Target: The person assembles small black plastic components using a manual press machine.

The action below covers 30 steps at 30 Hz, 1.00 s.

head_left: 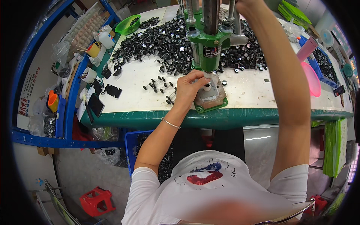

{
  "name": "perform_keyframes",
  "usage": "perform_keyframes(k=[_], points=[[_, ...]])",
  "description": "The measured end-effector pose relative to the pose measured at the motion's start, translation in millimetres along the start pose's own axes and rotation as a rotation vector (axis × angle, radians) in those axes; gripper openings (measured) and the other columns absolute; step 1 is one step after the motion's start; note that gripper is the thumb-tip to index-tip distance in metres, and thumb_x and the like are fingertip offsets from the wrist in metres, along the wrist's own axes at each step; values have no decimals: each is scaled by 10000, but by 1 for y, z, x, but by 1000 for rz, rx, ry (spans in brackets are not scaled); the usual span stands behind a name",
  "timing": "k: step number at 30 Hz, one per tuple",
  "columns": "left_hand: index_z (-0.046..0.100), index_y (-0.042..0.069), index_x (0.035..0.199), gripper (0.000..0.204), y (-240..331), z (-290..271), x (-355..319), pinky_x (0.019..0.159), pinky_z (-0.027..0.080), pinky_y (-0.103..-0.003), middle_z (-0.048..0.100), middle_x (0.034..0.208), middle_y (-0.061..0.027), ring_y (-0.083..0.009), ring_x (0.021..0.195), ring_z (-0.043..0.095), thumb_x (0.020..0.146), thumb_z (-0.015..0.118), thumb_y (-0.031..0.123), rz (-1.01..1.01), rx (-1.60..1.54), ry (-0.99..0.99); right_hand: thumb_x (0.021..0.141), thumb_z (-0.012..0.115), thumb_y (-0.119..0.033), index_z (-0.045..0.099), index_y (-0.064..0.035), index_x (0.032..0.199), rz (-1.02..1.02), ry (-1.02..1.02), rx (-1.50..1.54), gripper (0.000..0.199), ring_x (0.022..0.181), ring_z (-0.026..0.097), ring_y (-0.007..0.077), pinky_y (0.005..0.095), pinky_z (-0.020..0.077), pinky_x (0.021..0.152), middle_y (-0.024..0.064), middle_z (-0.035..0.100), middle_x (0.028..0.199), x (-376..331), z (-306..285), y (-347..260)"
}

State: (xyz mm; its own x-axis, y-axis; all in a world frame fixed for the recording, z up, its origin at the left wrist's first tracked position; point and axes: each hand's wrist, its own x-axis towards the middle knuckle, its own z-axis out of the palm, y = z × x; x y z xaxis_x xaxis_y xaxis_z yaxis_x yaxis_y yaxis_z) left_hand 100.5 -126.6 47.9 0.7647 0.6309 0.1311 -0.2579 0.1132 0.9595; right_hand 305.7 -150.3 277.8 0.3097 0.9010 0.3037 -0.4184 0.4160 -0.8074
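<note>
My left hand (188,87) reaches under the green hand press (210,56), thumb and forefinger pinched on a small black wheel (207,86). The wheel sits on a white post beneath the press ram, over the press's metal base (213,98). Up at the top edge my right hand (248,5) is closed round the press lever (237,22); part of that hand is cut off by the frame. Left of my left wrist lie several axles with black wheels (159,84). A loose wheel (224,83) rests just right of the ram.
A broad heap of black wheels (161,41) covers the far part of the white table (131,99). A green bowl (128,24) stands far left, a phone (96,105) near left. At right are a pink dish (311,79) and a blue tray (321,71). Blue shelving (69,108) borders the left.
</note>
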Motion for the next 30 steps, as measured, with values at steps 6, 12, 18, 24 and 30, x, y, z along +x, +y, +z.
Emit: perform_keyframes(k=[6,12,18,24,30], points=[[703,-24,912,114,-3,-7,-3,759,462,-222,617,899,3,-84,812,585,800,699,-11,26,-11,10,923,594,-265,474,-142,671,-310,337,-315,304,403,343,43,212,246,369,-80,354,538,-20,21,4],[703,-26,918,116,-5,-6,-2,740,484,-222,619,907,-1,-85,810,598,803,697,-16,22,-6,-5,919,577,-244,355,-168,627,-682,222,-308,375,374,223,35,220,168,350,-76,267,503,-75,34,12],[700,-32,915,113,-7,-8,-5,709,492,-218,614,918,-3,-85,784,612,804,699,-12,15,0,16,926,536,-228,404,-127,655,-740,-264,216,318,412,282,81,252,231,397,-34,336,531,-93,8,27],[701,7,928,131,0,-3,-7,628,489,-218,657,778,-9,-85,665,620,804,720,49,-83,3,77,908,504,-179,310,-112,628,-849,201,-297,348,433,160,79,280,143,420,-25,228,514,-97,27,30],[698,23,926,135,-1,-7,-7,624,471,-208,658,794,1,-64,686,600,815,716,98,-67,60,63,921,564,-219,409,-117,669,-380,-152,133,313,430,258,65,240,189,398,-37,327,547,-49,4,8]])
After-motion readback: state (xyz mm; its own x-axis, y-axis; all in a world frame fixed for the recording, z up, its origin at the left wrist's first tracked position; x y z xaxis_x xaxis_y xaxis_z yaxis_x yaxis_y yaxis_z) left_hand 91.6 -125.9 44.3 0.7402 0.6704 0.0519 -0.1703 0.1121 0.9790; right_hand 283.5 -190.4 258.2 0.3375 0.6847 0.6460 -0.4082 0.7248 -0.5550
